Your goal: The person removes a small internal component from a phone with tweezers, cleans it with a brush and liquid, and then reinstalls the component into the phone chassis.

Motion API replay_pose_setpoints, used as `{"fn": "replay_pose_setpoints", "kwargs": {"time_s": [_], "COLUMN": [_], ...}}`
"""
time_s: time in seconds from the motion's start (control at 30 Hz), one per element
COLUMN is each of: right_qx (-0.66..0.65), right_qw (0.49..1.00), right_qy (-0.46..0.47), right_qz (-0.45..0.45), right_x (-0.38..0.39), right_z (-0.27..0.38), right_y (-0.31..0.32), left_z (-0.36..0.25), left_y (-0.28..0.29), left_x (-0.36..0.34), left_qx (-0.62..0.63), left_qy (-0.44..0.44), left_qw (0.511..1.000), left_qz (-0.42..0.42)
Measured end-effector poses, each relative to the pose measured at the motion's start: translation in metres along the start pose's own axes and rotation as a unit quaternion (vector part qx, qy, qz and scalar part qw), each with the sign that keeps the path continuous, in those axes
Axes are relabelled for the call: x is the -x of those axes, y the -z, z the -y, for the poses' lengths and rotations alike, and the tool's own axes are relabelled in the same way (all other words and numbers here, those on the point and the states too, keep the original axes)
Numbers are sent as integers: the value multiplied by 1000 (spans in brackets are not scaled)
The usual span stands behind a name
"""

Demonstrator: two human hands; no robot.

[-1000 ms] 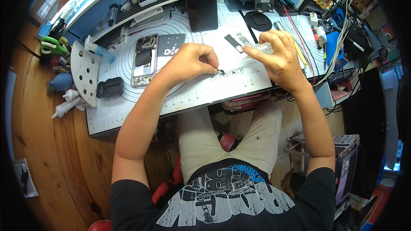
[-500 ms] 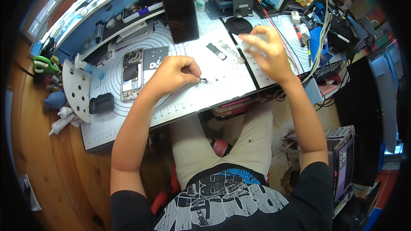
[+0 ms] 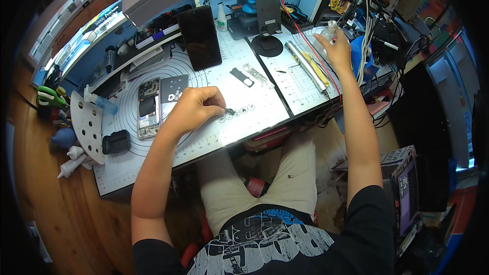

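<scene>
My left hand (image 3: 196, 109) rests on the white mat with thumb and forefinger pinched on a small black part (image 3: 230, 112). To its left lies an opened phone (image 3: 149, 107) with its inner boards showing, next to a grey phone panel (image 3: 174, 87). My right hand (image 3: 336, 53) is at the far right of the desk, its fingers curled round a small translucent bottle (image 3: 321, 44), partly hidden by the hand. A black bracket-like piece (image 3: 241, 77) and a clear strip (image 3: 259, 75) lie in the middle of the mat.
A large dark phone or tablet (image 3: 200, 38) stands upright at the back. Beside it are a black phone stand (image 3: 268, 12) and a silver tube (image 3: 307, 65). A red cable (image 3: 310, 40) crosses the right side. A holed white rack (image 3: 86, 127) and a black case (image 3: 116, 142) sit left.
My right hand has moved right and away, from above the silver tube to the far right with the bottle. My left hand keeps its pinch on the black part. The view has shifted.
</scene>
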State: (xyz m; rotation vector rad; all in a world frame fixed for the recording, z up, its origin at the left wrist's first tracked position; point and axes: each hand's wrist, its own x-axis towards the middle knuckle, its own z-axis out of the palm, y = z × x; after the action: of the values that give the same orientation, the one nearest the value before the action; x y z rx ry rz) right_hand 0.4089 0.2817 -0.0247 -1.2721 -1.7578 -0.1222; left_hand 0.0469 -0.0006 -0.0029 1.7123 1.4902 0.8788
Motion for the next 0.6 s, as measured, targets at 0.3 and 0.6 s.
{"fn": "replay_pose_setpoints", "kwargs": {"time_s": [0.3,0.6], "right_qx": [47,18], "right_qw": [961,966], "right_qy": [85,73], "right_qz": [260,248], "right_x": [54,59], "right_z": [44,14], "right_y": [76,61], "left_z": [3,-1], "left_y": [-1,-1], "left_x": [4,3], "left_qx": [-2,20], "left_qy": [-41,-23], "left_qw": [999,999], "left_qz": [20,36]}}
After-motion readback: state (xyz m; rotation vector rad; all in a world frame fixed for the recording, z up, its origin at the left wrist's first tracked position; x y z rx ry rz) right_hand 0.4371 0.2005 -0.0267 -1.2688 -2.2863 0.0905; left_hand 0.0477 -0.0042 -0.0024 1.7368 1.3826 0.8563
